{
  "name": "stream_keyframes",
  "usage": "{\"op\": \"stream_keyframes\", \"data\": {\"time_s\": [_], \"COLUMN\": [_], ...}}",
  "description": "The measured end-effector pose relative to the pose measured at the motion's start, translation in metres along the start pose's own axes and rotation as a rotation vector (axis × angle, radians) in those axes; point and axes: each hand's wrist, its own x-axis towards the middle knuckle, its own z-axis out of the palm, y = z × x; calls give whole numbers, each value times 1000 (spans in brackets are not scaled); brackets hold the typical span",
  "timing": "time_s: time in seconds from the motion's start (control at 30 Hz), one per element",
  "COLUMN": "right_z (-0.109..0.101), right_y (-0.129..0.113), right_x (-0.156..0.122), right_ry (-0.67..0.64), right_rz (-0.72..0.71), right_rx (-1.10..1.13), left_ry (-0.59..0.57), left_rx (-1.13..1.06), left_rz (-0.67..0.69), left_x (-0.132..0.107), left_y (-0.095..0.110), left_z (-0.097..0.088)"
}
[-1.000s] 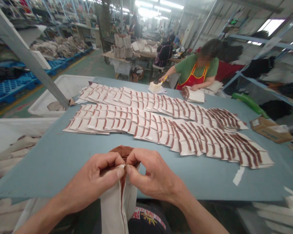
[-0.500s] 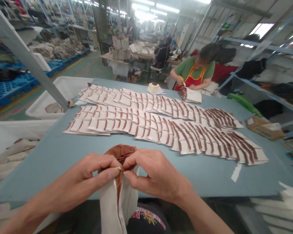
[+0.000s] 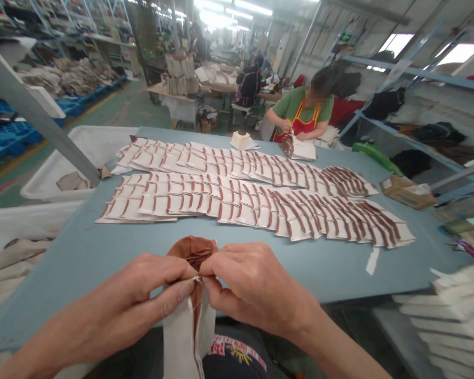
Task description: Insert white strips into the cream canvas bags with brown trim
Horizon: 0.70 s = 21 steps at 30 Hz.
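A cream fabric piece with a brown lining [image 3: 177,331] hangs upright between my hands, over the near edge of the table. Its brown gathered top flares open just beyond my fingers. My left hand [image 3: 142,295] pinches the cream edge of the opening between thumb and forefinger. Close against it, my right hand [image 3: 253,289] pinches the same opening from the other side. The two sets of fingertips nearly touch, and they hide the exact spot being gripped. Two long overlapping rows of cream pieces with brown trim [image 3: 237,202] lie farther back on the table.
The blue-grey table [image 3: 114,268] spans the middle. White bins [image 3: 35,221] stand at left, beside a slanted metal post [image 3: 43,110]. A co-worker [image 3: 300,116] handles pieces at the far side. A cardboard box [image 3: 408,190] sits at right, and stacked cream pieces [image 3: 454,321] lie lower right.
The view has turned slightly right, so the table and rows appear shifted left. Both hands keep their pinch on the fabric piece; its edges at my fingertips look drawn closer together.
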Motion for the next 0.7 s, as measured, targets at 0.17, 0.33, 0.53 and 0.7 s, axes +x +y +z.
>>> {"op": "stream_keyframes", "data": {"time_s": [0.17, 0.33, 0.53, 0.7], "right_z": [6, 14, 16, 14], "right_y": [-6, -18, -29, -38], "right_x": [1, 0, 3, 12], "right_ry": [69, 142, 89, 60], "right_rz": [130, 191, 161, 133], "right_rx": [274, 259, 65, -126], "left_ry": [46, 41, 38, 24], "left_rx": [-29, 15, 110, 152], "left_rz": [19, 46, 98, 142], "left_x": [3, -3, -3, 7], "left_y": [-4, -10, -6, 2], "left_z": [1, -1, -9, -17]}}
